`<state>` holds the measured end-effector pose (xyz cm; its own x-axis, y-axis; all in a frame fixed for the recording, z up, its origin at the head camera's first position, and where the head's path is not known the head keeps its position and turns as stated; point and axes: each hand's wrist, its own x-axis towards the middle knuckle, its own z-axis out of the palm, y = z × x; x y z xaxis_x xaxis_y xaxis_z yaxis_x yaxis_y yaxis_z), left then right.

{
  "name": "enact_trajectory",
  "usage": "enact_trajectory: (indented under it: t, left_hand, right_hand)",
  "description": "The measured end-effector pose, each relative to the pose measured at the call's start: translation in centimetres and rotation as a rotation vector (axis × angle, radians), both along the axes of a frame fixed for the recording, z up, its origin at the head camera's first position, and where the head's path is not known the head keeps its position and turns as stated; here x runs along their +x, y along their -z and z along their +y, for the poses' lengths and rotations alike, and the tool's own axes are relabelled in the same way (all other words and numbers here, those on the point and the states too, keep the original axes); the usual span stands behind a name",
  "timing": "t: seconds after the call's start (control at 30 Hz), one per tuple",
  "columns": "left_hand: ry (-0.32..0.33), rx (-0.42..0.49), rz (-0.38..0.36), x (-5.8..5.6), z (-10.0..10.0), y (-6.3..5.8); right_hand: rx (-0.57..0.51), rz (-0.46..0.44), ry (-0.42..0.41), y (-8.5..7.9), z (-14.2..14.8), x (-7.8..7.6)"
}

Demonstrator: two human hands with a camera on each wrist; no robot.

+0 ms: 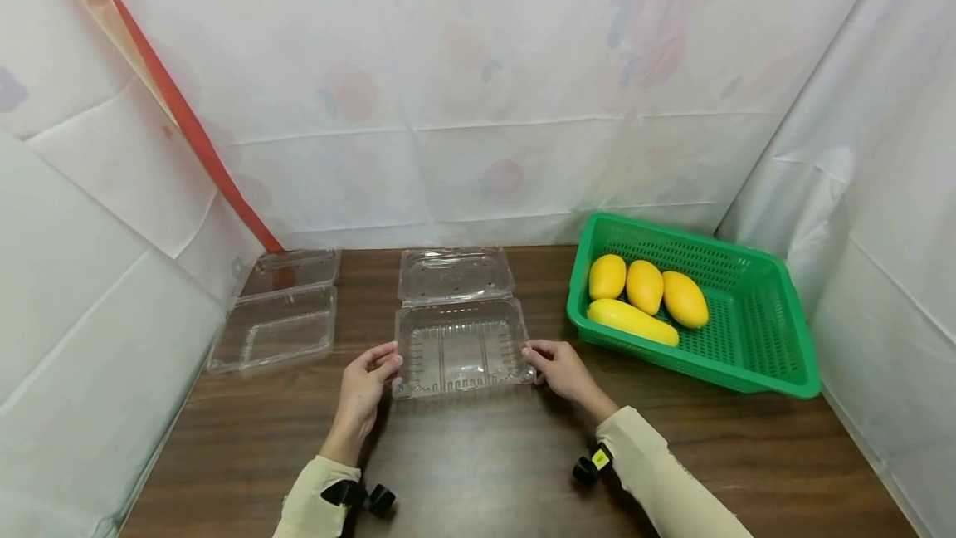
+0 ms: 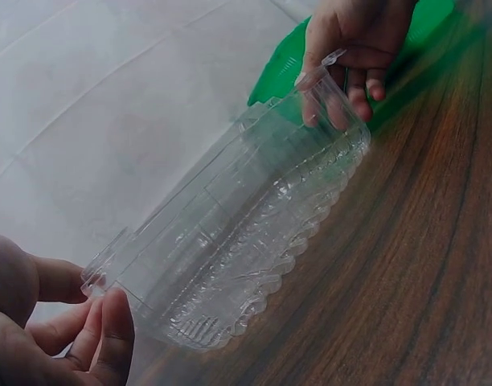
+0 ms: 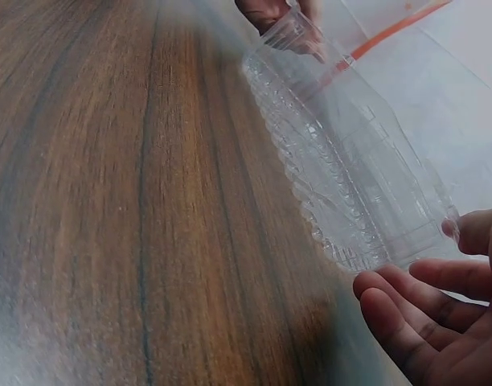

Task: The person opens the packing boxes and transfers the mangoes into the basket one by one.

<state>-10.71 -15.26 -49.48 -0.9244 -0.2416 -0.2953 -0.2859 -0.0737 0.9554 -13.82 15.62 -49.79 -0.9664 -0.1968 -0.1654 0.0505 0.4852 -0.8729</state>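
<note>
A clear plastic clamshell container lies with its lid folded back toward the wall, in the middle of the head view. My left hand pinches its left side near the front corner, thumb and fingertips on the rim. At the opposite side, my right hand holds the right front corner. Both wrist views show the ribbed tub between the two hands, with nothing inside it. In the right wrist view the right thumb is at the rim and several fingers lie along the tub's end.
A second clear clamshell container lies unfolded at the left. On the right stands a green plastic basket holding several yellow mangoes and a long yellow fruit or vegetable. White patterned cloth walls the wooden table.
</note>
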Motion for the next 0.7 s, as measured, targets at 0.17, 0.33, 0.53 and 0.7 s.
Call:
enact_trajectory:
  t: [0.17,0.33,0.53,0.7]
  left_hand:
    - [-0.003,-0.002,-0.001,0.4,-0.1,0.3]
    - [0.006,0.001,-0.004,0.6,0.0,0.2]
    - [0.020,0.007,0.038,0.2,0.0,-0.3]
    - [0.044,-0.031,0.074,-0.1,-0.1,-0.8]
  right_hand:
    - [-0.019,-0.002,-0.006,0.2,-0.1,0.4]
    - [-0.019,0.006,-0.003,0.0,0.0,0.8]
    - [0.010,0.009,0.000,-0.8,0.1,0.4]
    - [0.029,0.059,0.008,-1.1,0.2,0.1]
